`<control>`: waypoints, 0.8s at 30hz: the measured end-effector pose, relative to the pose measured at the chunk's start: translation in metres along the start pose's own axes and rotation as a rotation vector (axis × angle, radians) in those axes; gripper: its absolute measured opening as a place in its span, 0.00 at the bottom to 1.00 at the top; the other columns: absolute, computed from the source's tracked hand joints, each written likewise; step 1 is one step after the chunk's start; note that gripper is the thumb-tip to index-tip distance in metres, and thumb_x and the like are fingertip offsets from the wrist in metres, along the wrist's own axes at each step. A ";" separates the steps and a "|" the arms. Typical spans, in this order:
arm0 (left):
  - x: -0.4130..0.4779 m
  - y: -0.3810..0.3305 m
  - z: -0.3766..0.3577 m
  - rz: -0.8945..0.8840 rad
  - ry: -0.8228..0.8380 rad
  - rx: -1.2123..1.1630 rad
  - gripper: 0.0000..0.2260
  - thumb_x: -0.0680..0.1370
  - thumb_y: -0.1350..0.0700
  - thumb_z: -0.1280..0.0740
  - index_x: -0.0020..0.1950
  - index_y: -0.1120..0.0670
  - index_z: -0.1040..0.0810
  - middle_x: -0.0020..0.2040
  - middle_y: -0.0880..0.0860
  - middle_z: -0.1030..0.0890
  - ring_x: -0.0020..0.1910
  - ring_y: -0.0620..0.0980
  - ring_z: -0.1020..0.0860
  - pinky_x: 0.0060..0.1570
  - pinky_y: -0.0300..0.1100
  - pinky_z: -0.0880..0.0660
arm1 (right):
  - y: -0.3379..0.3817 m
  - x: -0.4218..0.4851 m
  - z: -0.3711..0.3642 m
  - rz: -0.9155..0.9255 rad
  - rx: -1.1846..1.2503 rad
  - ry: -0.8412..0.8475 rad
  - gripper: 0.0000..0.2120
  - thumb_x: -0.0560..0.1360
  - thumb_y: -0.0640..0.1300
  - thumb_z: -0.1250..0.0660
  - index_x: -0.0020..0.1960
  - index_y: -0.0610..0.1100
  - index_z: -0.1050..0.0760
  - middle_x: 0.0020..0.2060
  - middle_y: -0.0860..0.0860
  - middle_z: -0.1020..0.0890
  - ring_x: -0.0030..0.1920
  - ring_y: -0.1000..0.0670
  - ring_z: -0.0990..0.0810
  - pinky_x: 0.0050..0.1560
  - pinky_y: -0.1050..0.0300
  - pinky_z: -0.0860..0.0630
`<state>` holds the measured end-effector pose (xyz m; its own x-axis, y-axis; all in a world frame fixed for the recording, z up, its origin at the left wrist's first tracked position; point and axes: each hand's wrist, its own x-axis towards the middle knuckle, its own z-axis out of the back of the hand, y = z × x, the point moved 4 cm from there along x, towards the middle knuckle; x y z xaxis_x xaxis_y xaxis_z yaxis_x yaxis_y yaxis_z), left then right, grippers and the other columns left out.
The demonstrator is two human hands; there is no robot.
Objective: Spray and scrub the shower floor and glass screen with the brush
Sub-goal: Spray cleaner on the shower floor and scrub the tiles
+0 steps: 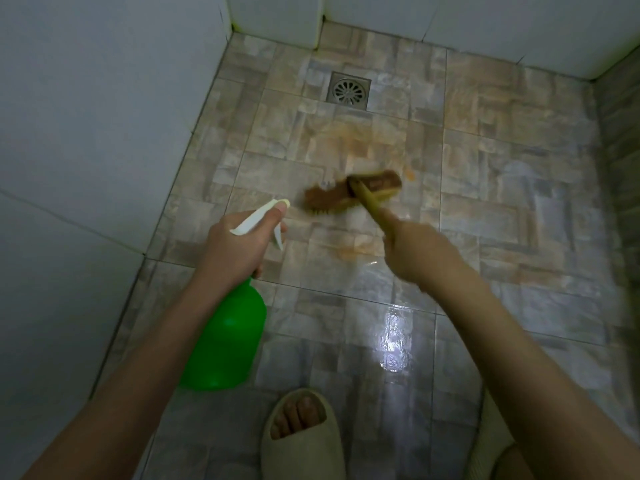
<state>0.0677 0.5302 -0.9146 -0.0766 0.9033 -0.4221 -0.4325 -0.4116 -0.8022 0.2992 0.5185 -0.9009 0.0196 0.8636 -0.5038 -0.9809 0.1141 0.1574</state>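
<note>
My left hand [235,247] grips the white trigger head of a green spray bottle [227,341], nozzle pointing forward over the floor. My right hand [415,251] holds the yellow handle of a scrub brush [353,195], whose brown-topped head lies bristles down on the tiled shower floor [485,202]. The brush and my right hand are blurred. Brownish-orange stains mark the tiles around and beyond the brush. The floor nearer to me is wet and shiny. No glass screen is in view.
A square metal drain [348,90] sits in the floor beyond the brush. White tiled walls [86,133] close the left and far sides, a darker wall [623,168] the right. My foot in a beige slipper [301,434] stands at the bottom centre.
</note>
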 end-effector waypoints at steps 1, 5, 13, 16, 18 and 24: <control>-0.001 0.000 0.000 -0.003 -0.002 0.003 0.22 0.78 0.36 0.36 0.45 0.53 0.14 0.31 0.62 0.19 0.19 0.44 0.28 0.22 0.32 0.29 | 0.000 0.017 0.009 0.004 0.026 -0.031 0.36 0.81 0.37 0.46 0.75 0.64 0.60 0.36 0.45 0.25 0.28 0.47 0.27 0.29 0.52 0.24; -0.003 0.001 0.003 0.003 -0.006 -0.005 0.23 0.79 0.37 0.37 0.44 0.54 0.14 0.26 0.59 0.25 0.18 0.44 0.28 0.22 0.31 0.30 | -0.018 -0.023 0.000 -0.058 -0.003 0.012 0.37 0.81 0.40 0.46 0.73 0.67 0.66 0.39 0.44 0.22 0.29 0.50 0.31 0.28 0.57 0.31; 0.008 -0.003 0.003 -0.023 -0.018 -0.066 0.19 0.79 0.36 0.36 0.44 0.48 0.15 0.47 0.65 0.15 0.20 0.45 0.27 0.27 0.34 0.27 | -0.008 0.001 -0.005 -0.024 0.005 -0.099 0.42 0.79 0.36 0.44 0.73 0.67 0.68 0.29 0.48 0.28 0.25 0.50 0.30 0.23 0.59 0.36; 0.009 -0.008 0.004 -0.034 -0.018 -0.072 0.15 0.79 0.36 0.36 0.43 0.43 0.16 0.49 0.66 0.16 0.21 0.45 0.27 0.27 0.37 0.26 | -0.007 0.043 0.013 -0.037 0.048 -0.092 0.40 0.79 0.36 0.45 0.75 0.65 0.64 0.29 0.46 0.28 0.25 0.48 0.29 0.22 0.59 0.34; 0.009 -0.009 0.004 -0.031 -0.020 -0.087 0.13 0.79 0.37 0.36 0.43 0.40 0.18 0.49 0.65 0.16 0.21 0.46 0.27 0.27 0.38 0.27 | -0.011 0.011 0.003 -0.076 0.052 -0.082 0.39 0.80 0.37 0.45 0.75 0.65 0.64 0.29 0.49 0.30 0.25 0.50 0.30 0.22 0.59 0.37; 0.011 -0.014 -0.002 -0.015 -0.031 -0.104 0.18 0.80 0.38 0.36 0.45 0.49 0.14 0.45 0.56 0.13 0.20 0.46 0.28 0.25 0.35 0.28 | 0.010 0.019 -0.004 -0.049 0.065 -0.161 0.44 0.77 0.34 0.44 0.74 0.66 0.68 0.28 0.48 0.28 0.24 0.51 0.30 0.21 0.60 0.40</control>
<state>0.0745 0.5456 -0.9087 -0.0990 0.9122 -0.3975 -0.3387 -0.4065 -0.8486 0.2888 0.5343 -0.9125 0.1035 0.9232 -0.3702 -0.9636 0.1853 0.1928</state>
